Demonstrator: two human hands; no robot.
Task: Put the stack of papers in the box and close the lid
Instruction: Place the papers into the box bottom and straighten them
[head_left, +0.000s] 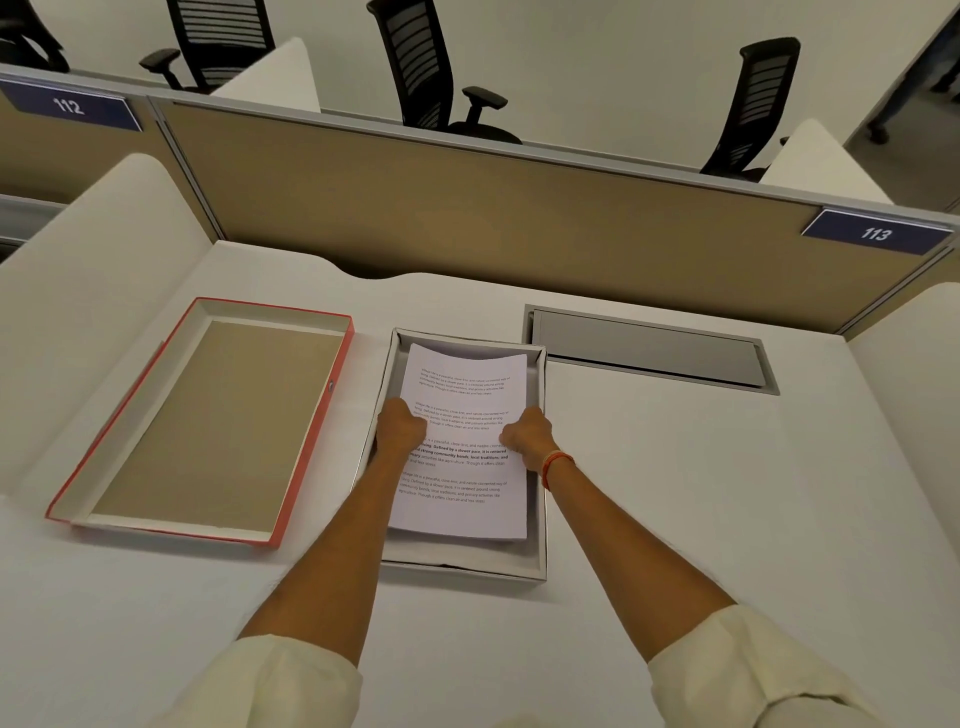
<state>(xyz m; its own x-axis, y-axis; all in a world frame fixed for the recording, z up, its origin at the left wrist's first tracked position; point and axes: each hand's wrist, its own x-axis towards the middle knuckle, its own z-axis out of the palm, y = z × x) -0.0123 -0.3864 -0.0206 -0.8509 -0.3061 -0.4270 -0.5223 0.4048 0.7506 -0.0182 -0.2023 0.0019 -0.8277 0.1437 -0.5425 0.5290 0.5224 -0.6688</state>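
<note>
Head view, nearest first: two cream sleeves at the bottom edge, forearms reaching forward over the white desk (675, 467). The left hand (400, 428) and right hand (527, 434) each grip a long edge of the stack of papers (462, 467), fingers curled closed around the sheets; the fingertips are hidden under the paper. An orange band (556, 467) sits on the right wrist. The stack lies inside the open white box (467, 569), printed side up, its far end curved upward against the box's far wall; whether the near end rests on the box floor cannot be told. Left of the box, apart from it, the lid (208, 421) lies upside down, red outside, brown cardboard inside. Beyond, right of the box, a grey cable hatch (649, 353) is set into the desk. Behind runs a tan partition (467, 208) carrying a sign 113 (875, 234), with black office chairs (431, 67) beyond.
</note>
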